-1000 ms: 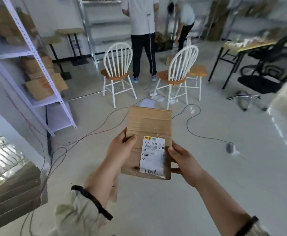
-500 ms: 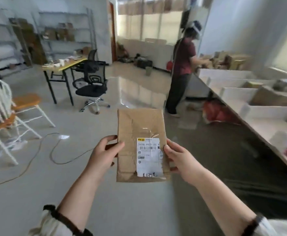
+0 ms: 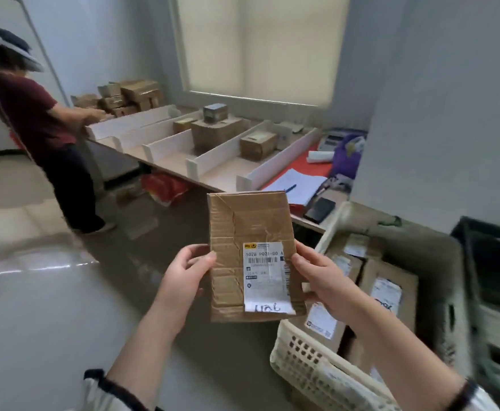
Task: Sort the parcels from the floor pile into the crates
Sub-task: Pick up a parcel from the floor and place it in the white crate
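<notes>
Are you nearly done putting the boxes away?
Not yet. Several parcels already lie in the cream crate. The left hand and right hand hold one flat brown parcel, not yet in a crate. The floor pile is out of view, so what remains is unknown.

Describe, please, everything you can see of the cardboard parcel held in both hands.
The parcel is a flat, creased brown cardboard packet, taped over, held upright. A white shipping label with a barcode and handwriting sits on its lower right. The left hand grips its left edge, the right hand its right edge.
</notes>
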{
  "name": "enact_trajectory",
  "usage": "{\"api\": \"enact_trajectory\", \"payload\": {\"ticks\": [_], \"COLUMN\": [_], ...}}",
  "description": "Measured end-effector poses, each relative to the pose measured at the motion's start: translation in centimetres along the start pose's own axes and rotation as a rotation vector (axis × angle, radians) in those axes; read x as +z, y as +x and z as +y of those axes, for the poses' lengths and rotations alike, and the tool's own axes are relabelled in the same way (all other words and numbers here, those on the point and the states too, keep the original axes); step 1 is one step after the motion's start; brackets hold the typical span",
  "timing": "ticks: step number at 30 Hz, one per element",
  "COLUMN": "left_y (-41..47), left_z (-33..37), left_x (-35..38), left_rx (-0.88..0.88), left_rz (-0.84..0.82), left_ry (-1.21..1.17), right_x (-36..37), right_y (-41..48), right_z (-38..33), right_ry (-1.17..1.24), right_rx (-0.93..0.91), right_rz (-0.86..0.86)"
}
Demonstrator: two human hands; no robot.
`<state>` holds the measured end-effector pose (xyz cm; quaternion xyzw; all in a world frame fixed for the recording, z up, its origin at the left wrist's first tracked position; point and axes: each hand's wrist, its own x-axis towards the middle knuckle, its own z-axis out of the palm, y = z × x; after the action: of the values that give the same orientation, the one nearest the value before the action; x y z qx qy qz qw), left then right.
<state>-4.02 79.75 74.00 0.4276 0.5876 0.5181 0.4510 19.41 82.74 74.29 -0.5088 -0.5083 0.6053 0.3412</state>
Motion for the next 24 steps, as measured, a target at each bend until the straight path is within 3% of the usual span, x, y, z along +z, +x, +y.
{"api": "enact_trajectory", "payload": {"ticks": [9,18,24], "left_y": [3.0,-0.1,-3.9], "left_z": [-0.4,-0.7,-1.4], "left_x": [11.8,22.6,30.0], "left_rx": [-0.005,-0.028,-0.042], "left_rz": [-0.351,-0.534,-0.545], "left_ry": [0.047,0.061,0.01], "right_x": [-9.4,-17.3,-24.2], "right_y": [-5.2,-11.9,-15.9], "right_z": [2.4,5.2,5.8], "right_ry": [0.091,0.132,0.092], "right_rx": [0.054,0.124,0.138], "right_rz": [0.411,0.555,0.565]}}
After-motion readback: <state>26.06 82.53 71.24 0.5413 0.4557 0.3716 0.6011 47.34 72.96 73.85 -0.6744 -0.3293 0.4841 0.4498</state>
